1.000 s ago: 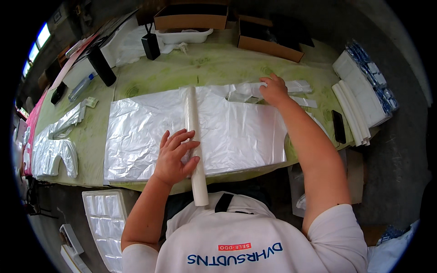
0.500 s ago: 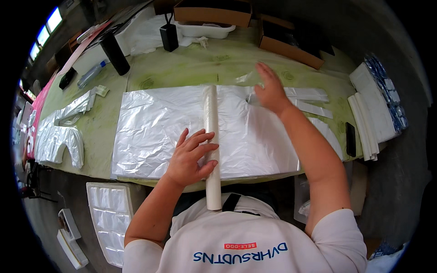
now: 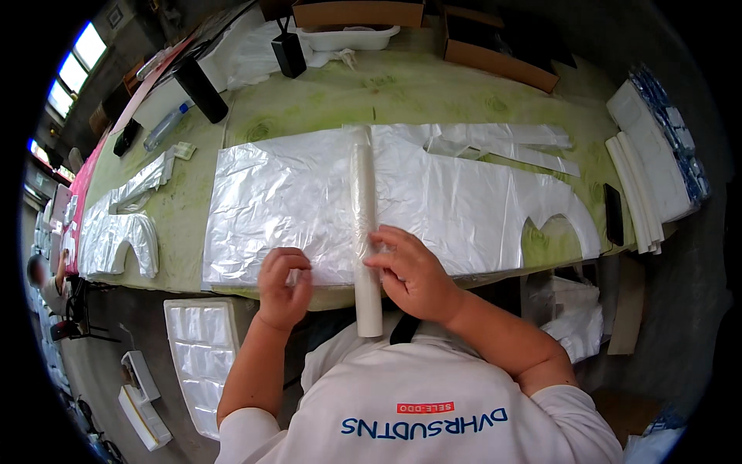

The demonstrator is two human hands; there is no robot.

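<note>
A long roll of clear plastic film (image 3: 362, 224) lies lengthwise across a layer of shiny, wrinkled plastic sheet (image 3: 270, 201). Its near end sticks out past the table edge toward my body. My right hand (image 3: 417, 274) is at the roll's right side, fingertips touching it, fingers bent and apart. To the left of the roll, my left hand (image 3: 284, 286) hovers over the sheet's near edge, fingers loosely curled, with nothing visible in it. Right of the roll, the sheet runs on into a cut apron-like shape with straps (image 3: 541, 158) and a curved cutout.
A folded plastic piece (image 3: 124, 240) lies at the left. A black cylinder (image 3: 199, 90), a bottle (image 3: 165, 127) and a black box (image 3: 288, 56) stand farther back. Cardboard boxes (image 3: 502, 66) line the far side. A phone (image 3: 613, 214) and white rolls (image 3: 635, 193) are at the right.
My right hand has come back from the far right of the sheet to the roll. My left hand has left the roll and moved left. The cut shape at the right now shows fully.
</note>
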